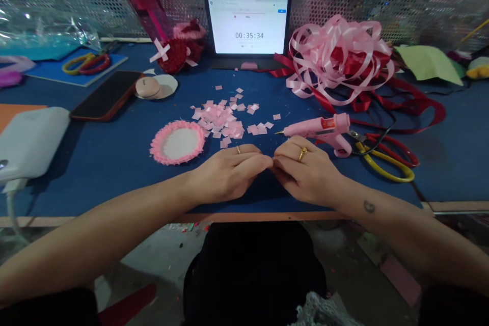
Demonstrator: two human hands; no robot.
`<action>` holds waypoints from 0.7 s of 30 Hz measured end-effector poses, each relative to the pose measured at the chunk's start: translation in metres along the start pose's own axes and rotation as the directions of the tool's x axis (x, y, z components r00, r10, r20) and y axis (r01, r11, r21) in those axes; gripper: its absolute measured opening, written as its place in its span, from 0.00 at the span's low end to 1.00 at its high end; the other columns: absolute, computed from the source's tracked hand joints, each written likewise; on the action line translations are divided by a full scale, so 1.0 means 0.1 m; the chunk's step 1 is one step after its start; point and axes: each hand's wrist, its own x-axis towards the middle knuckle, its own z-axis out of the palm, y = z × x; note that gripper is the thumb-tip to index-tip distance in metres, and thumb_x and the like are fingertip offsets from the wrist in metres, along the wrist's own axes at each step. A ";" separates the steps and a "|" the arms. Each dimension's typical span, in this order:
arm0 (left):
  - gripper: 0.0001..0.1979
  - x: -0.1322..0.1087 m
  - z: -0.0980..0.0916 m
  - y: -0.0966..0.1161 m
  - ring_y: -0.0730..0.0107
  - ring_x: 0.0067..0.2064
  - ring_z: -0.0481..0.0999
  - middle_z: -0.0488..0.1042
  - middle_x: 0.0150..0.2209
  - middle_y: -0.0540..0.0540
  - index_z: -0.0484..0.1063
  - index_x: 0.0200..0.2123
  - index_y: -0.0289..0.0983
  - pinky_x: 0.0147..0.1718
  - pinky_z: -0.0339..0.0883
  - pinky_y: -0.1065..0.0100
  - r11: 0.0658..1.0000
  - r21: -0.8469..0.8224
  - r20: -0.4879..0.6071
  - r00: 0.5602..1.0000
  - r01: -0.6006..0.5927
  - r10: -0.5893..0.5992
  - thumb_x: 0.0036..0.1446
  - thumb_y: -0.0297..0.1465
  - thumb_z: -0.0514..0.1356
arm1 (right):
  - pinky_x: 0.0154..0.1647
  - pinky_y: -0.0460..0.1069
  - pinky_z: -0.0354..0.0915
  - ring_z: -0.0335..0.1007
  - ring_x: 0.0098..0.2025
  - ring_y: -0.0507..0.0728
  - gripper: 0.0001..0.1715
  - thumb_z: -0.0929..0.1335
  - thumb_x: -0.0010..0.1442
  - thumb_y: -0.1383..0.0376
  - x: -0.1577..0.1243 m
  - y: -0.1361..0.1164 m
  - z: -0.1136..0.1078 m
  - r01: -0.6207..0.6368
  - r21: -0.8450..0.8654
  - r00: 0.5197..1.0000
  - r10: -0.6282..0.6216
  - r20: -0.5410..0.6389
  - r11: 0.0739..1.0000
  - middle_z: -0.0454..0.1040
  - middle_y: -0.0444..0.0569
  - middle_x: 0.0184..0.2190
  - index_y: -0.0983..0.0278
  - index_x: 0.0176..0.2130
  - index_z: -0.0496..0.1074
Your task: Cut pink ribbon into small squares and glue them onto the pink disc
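My left hand (233, 173) and my right hand (305, 170) meet over the front of the blue table, fingers curled and fingertips pressed together. Whatever they pinch, if anything, is hidden behind the fingers. Just beyond lies a loose heap of small pink ribbon squares (219, 117). To the left of it rests a round white disc (182, 143) edged with a ring of pink ribbon pieces (157, 145). A pink glue gun (317, 127) lies on its side right behind my right hand, nozzle pointing left.
Scissors (389, 158) with red and yellow handles lie right of the glue gun. Tangled pink ribbon (340, 56) and red ribbon (428, 112) fill the back right. A tablet (248, 23) stands at the back. A phone (107, 94) and a white power bank (34, 137) lie left.
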 end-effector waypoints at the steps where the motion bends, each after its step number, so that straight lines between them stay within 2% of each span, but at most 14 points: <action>1: 0.10 0.01 0.00 0.01 0.73 0.35 0.74 0.74 0.31 0.47 0.66 0.39 0.34 0.34 0.72 0.73 1.000 -0.001 -0.004 1.000 0.005 -0.005 0.54 0.18 0.52 | 0.35 0.53 0.66 0.62 0.32 0.56 0.09 0.62 0.58 0.73 0.00 0.00 0.00 0.001 -0.001 1.000 -0.001 0.002 1.000 0.70 0.52 0.29 0.67 0.29 0.69; 8: 0.10 0.04 0.01 0.02 0.75 0.34 0.74 0.75 0.31 0.47 0.67 0.37 0.33 0.32 0.70 0.76 0.998 -0.052 -0.055 0.998 0.032 -0.035 0.51 0.17 0.57 | 0.34 0.52 0.67 0.61 0.33 0.57 0.09 0.62 0.58 0.73 0.01 -0.01 0.02 0.005 -0.016 1.000 -0.005 -0.016 1.000 0.71 0.51 0.29 0.67 0.30 0.70; 15: 0.04 0.06 -0.03 0.02 0.80 0.26 0.75 0.76 0.26 0.53 0.69 0.32 0.35 0.27 0.68 0.80 0.983 0.016 -0.116 0.977 0.181 -0.178 0.52 0.24 0.62 | 0.35 0.52 0.66 0.62 0.32 0.56 0.10 0.62 0.57 0.75 0.04 0.00 -0.02 0.059 -0.077 0.997 -0.062 -0.043 0.995 0.70 0.51 0.28 0.68 0.29 0.71; 21: 0.02 0.04 -0.03 -0.01 0.77 0.29 0.78 0.79 0.30 0.49 0.73 0.32 0.35 0.29 0.70 0.79 0.993 0.027 -0.079 0.990 0.119 -0.117 0.55 0.25 0.60 | 0.37 0.52 0.65 0.61 0.32 0.56 0.11 0.61 0.58 0.75 0.04 0.00 -0.03 0.049 -0.071 0.999 -0.051 -0.020 0.996 0.70 0.50 0.28 0.67 0.29 0.70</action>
